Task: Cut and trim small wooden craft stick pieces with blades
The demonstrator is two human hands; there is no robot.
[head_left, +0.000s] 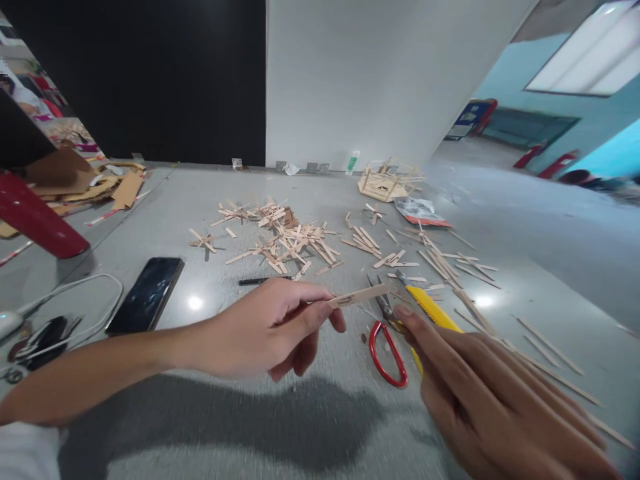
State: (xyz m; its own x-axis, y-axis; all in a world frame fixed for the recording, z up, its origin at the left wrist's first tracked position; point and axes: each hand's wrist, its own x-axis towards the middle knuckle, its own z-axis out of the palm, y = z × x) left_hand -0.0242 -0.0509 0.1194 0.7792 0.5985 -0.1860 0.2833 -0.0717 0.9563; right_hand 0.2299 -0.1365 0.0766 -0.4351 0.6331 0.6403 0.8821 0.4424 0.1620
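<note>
On the table (165, 230), the phone (146, 297) lies left of the scissors (385, 307) and stick pile (295, 241).

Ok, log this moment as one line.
left hand: pinching flat wooden stick | right hand: beside red-handled scissors, contact unclear | ahead: wooden stick pile | left side: smartphone

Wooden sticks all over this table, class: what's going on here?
A person's left hand pinches a flat wooden stick between thumb and finger. The right hand is by the red-handled scissors and a yellow cutter; whether it has a grip on either can't be told. Beyond the hands lies a loose pile of short sticks, with longer sticks to the right. A small wooden frame stands at the back, and a phone lies to the left.
</note>
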